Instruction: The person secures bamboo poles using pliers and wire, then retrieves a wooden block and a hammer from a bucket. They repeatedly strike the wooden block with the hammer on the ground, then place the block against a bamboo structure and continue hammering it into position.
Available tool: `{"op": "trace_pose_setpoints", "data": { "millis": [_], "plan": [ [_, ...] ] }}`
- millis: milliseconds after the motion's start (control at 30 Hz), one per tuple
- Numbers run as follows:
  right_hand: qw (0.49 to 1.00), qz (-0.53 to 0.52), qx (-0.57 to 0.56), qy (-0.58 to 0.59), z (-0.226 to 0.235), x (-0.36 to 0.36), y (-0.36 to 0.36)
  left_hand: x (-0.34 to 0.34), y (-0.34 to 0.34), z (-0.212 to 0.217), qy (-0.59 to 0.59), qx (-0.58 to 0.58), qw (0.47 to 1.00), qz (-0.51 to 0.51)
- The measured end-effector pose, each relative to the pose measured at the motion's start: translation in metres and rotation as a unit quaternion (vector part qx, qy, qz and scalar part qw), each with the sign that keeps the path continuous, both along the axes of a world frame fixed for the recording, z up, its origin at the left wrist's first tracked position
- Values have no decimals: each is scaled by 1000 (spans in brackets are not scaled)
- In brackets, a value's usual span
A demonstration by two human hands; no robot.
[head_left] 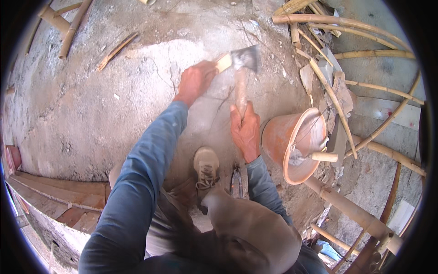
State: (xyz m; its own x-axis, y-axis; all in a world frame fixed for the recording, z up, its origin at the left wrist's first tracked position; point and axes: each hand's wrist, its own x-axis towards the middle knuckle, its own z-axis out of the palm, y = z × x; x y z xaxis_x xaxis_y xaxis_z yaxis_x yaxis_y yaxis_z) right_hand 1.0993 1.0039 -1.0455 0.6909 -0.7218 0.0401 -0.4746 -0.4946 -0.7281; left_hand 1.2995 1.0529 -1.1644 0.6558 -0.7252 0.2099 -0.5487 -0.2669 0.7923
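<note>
My left hand [196, 81] is closed round a short pale piece of wood [223, 63]. My right hand [246, 130] grips the wooden handle of a hatchet [241, 86], its fingers wrapped low on the shaft. The dark metal head [246, 58] flares to the right, is smeared by motion, and overlaps the wood's end; whether they touch I cannot tell. Both hands are above a dusty grey floor [114, 118]. On the floor by my shoe [206, 166] lies a pair of metal pincers [236, 183], partly hidden by my leg.
Right of my right hand, a tilted terracotta-coloured bucket [278, 137] holds a wooden-handled tool [324, 156]. Bamboo poles [351, 210] and sticks crowd the right side. A split stick [116, 51] lies at the upper left. Brown boards [68, 196] edge the lower left.
</note>
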Motion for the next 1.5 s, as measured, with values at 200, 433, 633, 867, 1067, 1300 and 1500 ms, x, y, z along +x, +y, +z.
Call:
{"op": "trace_pose_setpoints", "data": {
  "millis": [200, 433, 633, 867, 1067, 1300, 1500],
  "plan": [
    [973, -62, 65, -214, -2, -11, 26, -8, 24, 24, -56, 213, 975, -4],
    [997, 9, -1, 79, -6, -4, 0, -1, 25, -5, -118, 174, 978, 0],
    [982, -15, -18, -189, -16, -9, 17, -10, 27, 5, -108, 210, 972, -13],
    [993, -23, 64, -92, 18, 7, 14, -5, 38, -12, -115, 200, 973, 5],
    [999, 16, 23, 31, -42, -11, 8, -4, 24, -7, -124, 192, 973, -7],
    [1000, -12, 13, -25, -51, -24, 15, -11, 27, 1, -106, 197, 975, -12],
    [997, -69, 4, -45, -31, -18, 37, -6, 36, -9, -119, 186, 975, -4]
  ]
}}
